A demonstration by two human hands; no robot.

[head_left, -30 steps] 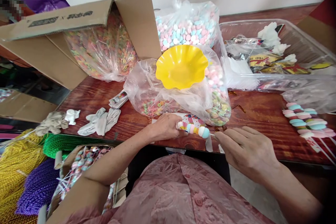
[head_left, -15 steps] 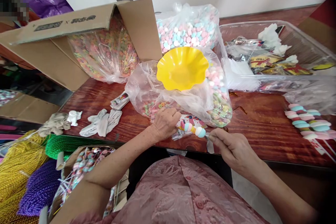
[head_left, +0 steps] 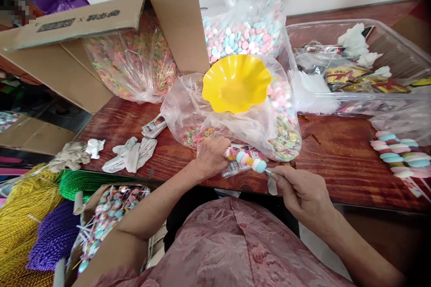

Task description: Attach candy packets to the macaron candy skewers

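My right hand (head_left: 301, 190) pinches the stick of a candy skewer (head_left: 251, 161) of pastel pieces, held just above the table's front edge. My left hand (head_left: 212, 157) is closed on a printed wrapper (head_left: 235, 167) around the skewer's far end. Right behind both hands lies a clear bag of ring candies (head_left: 283, 136), with a yellow scalloped bowl (head_left: 235, 83) resting on top of it.
A tipped cardboard box (head_left: 84, 49) holds a bag of coloured rings. A bag of pastel tablets (head_left: 242, 36) stands at the back. A clear tray (head_left: 397, 54) with packets is right. Finished skewers (head_left: 400, 159) lie far right. White rags (head_left: 129, 154) lie left. Cord spools (head_left: 30, 224) sit below.
My right hand closed from spread fingers to a pinch on the stick and drew in. My left hand lifted the wrapper around the skewer's end.
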